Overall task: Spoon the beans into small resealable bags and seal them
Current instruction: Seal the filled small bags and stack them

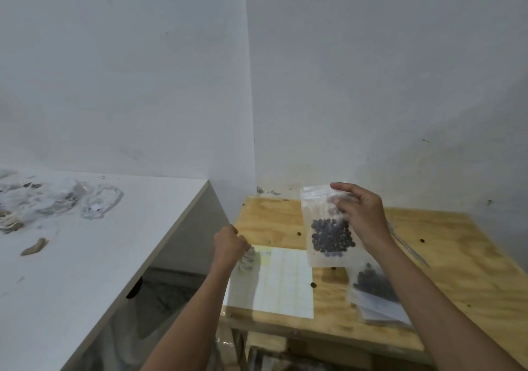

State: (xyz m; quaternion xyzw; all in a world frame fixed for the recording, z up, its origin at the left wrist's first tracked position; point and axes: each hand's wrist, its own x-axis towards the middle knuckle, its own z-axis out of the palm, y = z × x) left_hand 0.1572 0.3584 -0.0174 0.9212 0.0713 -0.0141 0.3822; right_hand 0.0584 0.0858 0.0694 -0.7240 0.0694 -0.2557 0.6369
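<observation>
My right hand (358,213) pinches the top of a small clear resealable bag (321,256) and holds it upright above the wooden table (457,256). Dark beans (333,237) fill the bag's lower middle. My left hand (230,242) is curled into a fist at the table's left edge, over the corner of a white gridded sheet (283,282). A small blurred grey thing (248,257) sticks out below its fingers; what it is cannot be made out. A second bag of beans (374,285) lies flat under my right forearm.
Loose beans (313,285) dot the wooden table. A thin shiny utensil (411,252) lies right of my right wrist. A white table (85,270) on the left holds crumpled plastic (100,202). A gap separates the tables. Walls close the corner behind.
</observation>
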